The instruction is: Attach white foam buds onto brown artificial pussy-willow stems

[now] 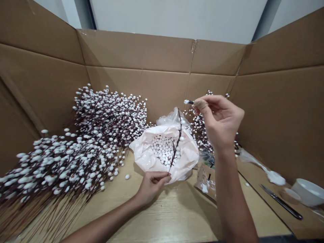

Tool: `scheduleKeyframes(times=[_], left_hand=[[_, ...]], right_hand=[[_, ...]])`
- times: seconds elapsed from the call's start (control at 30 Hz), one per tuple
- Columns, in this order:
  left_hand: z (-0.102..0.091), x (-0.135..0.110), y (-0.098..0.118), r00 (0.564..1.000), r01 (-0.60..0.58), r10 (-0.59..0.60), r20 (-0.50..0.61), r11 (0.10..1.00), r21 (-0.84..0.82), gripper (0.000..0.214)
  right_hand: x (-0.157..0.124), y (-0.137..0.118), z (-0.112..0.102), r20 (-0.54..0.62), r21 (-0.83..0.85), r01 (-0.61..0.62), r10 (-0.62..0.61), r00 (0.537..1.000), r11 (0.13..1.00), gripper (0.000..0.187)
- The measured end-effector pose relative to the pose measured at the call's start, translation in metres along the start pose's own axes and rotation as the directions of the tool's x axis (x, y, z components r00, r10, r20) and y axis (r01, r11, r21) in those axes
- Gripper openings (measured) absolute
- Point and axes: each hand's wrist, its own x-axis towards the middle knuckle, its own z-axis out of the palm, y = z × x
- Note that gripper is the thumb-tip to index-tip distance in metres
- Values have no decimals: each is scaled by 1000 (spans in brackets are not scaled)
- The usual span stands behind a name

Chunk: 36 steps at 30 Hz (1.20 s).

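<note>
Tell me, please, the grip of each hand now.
Left hand: closed, holding a thin dark twig with white berries.
Right hand: closed, pinching a small black-handled white-tipped brush.

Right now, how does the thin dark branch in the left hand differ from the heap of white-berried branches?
The thin dark branch is one stem; the heap is many. The branch stands upright in the left hand; the heap lies on the table. Its berries are dense, the branch's sparse. Both have dark stems, white berries.

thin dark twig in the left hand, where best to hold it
Hold the bare lower end of the thin dark twig, coming from below, as the left hand does: that end has no white beads to crush, while the upper part carries them.
</note>
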Motion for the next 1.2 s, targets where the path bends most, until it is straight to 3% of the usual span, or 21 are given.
scheduleKeyframes(times=[0.1, 0.27, 0.47, 0.9, 1.2], left_hand=[[0, -1, -4, 999, 3, -1, -47, 999, 36, 21], [1, -1, -3, 997, -16, 21, -71, 997, 70, 22], [0, -1, -2, 997, -50, 55, -58, 996, 80, 21], [-1, 0, -5, 995, -83, 89, -43, 989, 122, 20], [0, -1, -2, 996, -56, 61, -59, 994, 89, 19]], right_hand=[[0, -1, -1, -60, -39, 23, -25, 998, 999, 5], [0, -3, -4, 9, -11, 39, -39, 999, 999, 6], [2, -6, -6, -6, 32, 56, -56, 998, 998, 8], [2, -4, -8, 76, 38, 29, -32, 997, 999, 10], [4, -4, -8, 6, 73, 2, -3, 1000, 997, 6]])
